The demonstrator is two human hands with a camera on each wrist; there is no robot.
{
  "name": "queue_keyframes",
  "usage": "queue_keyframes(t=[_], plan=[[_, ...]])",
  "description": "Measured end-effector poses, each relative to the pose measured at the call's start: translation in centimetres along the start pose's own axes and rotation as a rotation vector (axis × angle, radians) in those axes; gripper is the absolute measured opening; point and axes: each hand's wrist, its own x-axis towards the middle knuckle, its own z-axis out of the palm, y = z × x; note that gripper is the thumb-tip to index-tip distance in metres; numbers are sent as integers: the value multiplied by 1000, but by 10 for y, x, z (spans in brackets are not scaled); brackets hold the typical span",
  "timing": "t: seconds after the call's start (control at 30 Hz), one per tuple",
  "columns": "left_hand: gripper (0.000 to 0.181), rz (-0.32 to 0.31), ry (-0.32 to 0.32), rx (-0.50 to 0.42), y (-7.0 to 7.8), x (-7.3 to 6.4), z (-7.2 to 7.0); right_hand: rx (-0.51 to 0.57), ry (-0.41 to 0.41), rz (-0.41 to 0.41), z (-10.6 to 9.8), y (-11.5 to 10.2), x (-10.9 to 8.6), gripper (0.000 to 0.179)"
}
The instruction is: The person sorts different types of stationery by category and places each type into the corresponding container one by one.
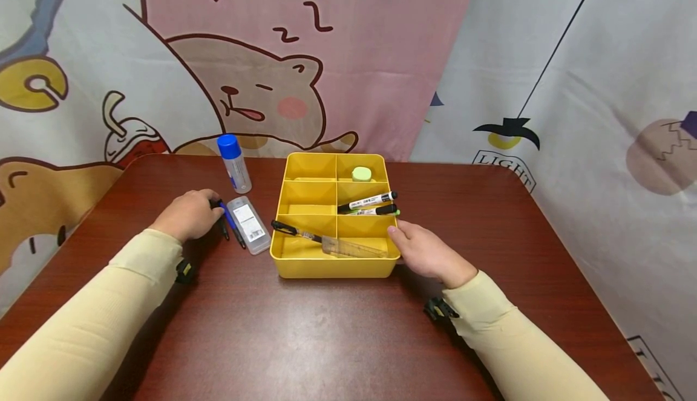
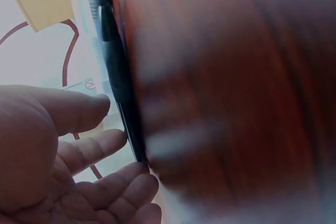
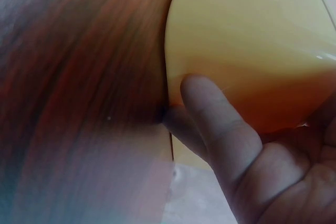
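By pens, left hand half-spread; right hand apparently grips tray.

Bare table leaves a wide way between the forearms to the yellow organizer; its middle-left compartment is open from above. A pen and ruler obstruct the front row, markers the middle-right. The right hand blocks the right side; the clear case crowds the left
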Motion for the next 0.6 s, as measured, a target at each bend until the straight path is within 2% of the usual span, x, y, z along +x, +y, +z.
queue_keyframes(t=[0.47,0.6], plan=[[58,-15,-53,23,0,6,-1,1,1,-4,0,0,0,47],[56,-16,-42,41,0,6,-1,1,6,-15,0,0,1,46]])
